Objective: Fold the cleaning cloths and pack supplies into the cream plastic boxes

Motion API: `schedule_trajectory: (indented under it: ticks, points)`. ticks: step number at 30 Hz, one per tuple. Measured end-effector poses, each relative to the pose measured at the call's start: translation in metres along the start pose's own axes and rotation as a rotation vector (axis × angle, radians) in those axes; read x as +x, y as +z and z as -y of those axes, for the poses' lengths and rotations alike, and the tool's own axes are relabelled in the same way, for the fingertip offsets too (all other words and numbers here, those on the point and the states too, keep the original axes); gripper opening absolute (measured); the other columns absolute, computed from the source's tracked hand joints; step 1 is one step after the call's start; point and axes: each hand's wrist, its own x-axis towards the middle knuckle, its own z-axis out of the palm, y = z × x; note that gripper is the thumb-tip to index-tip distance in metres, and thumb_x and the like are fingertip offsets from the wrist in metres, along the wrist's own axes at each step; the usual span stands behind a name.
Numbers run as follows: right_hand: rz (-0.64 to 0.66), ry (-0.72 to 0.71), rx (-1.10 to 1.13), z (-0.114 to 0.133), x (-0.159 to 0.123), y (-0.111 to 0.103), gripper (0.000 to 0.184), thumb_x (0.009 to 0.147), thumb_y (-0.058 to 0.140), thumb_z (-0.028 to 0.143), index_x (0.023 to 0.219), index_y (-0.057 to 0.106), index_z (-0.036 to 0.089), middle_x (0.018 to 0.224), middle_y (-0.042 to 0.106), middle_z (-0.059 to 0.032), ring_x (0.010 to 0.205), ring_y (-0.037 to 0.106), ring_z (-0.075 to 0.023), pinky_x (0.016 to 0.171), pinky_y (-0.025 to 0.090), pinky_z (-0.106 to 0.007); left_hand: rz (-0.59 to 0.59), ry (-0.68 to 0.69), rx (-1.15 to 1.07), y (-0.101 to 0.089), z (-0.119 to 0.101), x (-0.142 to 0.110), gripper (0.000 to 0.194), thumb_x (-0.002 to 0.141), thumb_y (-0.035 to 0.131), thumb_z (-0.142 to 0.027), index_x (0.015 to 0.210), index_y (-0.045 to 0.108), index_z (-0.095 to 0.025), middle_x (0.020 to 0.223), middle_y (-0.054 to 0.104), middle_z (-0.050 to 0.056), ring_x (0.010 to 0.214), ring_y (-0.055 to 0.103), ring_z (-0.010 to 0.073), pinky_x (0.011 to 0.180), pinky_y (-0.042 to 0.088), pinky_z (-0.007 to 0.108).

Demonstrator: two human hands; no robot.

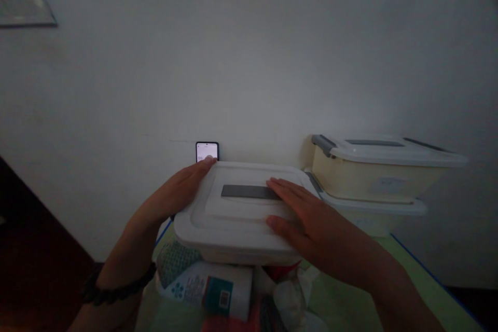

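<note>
My right hand (307,212) lay outstretched on the white lid (233,218); my left hand (187,184), grip unclear, touched its rim near the left edge of the worktop (342,303).

The left hand (185,187) and white lid (233,220) are hiding the lower part of the phone (206,149); I am finding its screen text too small to read. The right hand (311,215) is covering one end of the grey strip (245,192). I am seeing the label (388,184) of the upper box (350,179) blurred. The left edge is cutting off a clear panel (25,5); the bottom edge, a red item (229,324).
</note>
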Motion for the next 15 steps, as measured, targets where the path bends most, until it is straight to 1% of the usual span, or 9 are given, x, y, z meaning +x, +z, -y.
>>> schedule_trajectory:
  ticks: [3, 5, 9, 10, 12, 15]
  points:
    - [-0.015, -0.023, 0.009, 0.0, 0.0, -0.002, 0.055, 0.09, 0.038, 0.042, 0.138, 0.034, 0.014, 0.139, 0.041, -0.0087, 0.128, 0.035, -0.0207, 0.108, 0.03, -0.041, -0.017, 0.019, 0.0, 0.0, -0.002, -0.001, 0.058, 0.089, 0.023, -0.052, 0.122, 0.057, -0.019, 0.129, 0.055, 0.005, 0.121, 0.048, 0.0256, 0.104, 0.033, 0.039]
    - [-0.022, -0.039, 0.023, 0.0, 0.001, -0.002, 0.053, 0.089, 0.041, 0.04, 0.136, 0.036, 0.015, 0.134, 0.045, -0.0092, 0.125, 0.036, -0.0215, 0.107, 0.03, -0.041, -0.044, 0.028, -0.024, 0.001, -0.002, -0.002, 0.057, 0.089, 0.025, -0.052, 0.121, 0.058, -0.019, 0.129, 0.055, 0.006, 0.12, 0.049, 0.0261, 0.103, 0.035, 0.038]
    - [-0.057, -0.028, 0.075, 0.002, 0.004, -0.001, 0.056, 0.081, 0.053, 0.05, 0.129, 0.044, 0.021, 0.122, 0.049, -0.0096, 0.115, 0.042, -0.0255, 0.101, 0.034, -0.046, -0.026, 0.096, -0.064, 0.003, -0.008, -0.005, 0.057, 0.089, 0.025, -0.053, 0.123, 0.056, -0.019, 0.131, 0.054, 0.007, 0.121, 0.048, 0.0247, 0.104, 0.033, 0.038]
    - [-0.078, -0.02, 0.089, 0.003, 0.005, 0.0, 0.054, 0.08, 0.054, 0.051, 0.124, 0.048, 0.022, 0.117, 0.051, -0.0092, 0.111, 0.044, -0.0257, 0.098, 0.036, -0.046, -0.02, 0.107, -0.061, 0.004, -0.009, -0.005, 0.056, 0.089, 0.026, -0.054, 0.124, 0.055, -0.02, 0.131, 0.053, 0.006, 0.121, 0.048, 0.0244, 0.104, 0.033, 0.038]
    - [-0.114, -0.007, 0.109, 0.003, 0.007, 0.001, 0.043, 0.079, 0.056, 0.051, 0.11, 0.055, 0.022, 0.105, 0.055, -0.0077, 0.102, 0.048, -0.0245, 0.091, 0.039, -0.045, -0.024, 0.113, -0.044, 0.006, -0.012, -0.007, 0.055, 0.089, 0.028, -0.054, 0.124, 0.054, -0.021, 0.132, 0.053, 0.005, 0.123, 0.047, 0.0242, 0.105, 0.032, 0.038]
    - [-0.149, -0.012, 0.113, 0.002, 0.009, 0.002, 0.03, 0.078, 0.06, 0.046, 0.092, 0.055, 0.02, 0.093, 0.056, -0.0052, 0.091, 0.05, -0.0217, 0.083, 0.041, -0.04, -0.033, 0.115, -0.033, 0.007, -0.015, -0.007, 0.054, 0.089, 0.029, -0.054, 0.124, 0.054, -0.023, 0.133, 0.052, 0.004, 0.123, 0.046, 0.0243, 0.105, 0.031, 0.038]
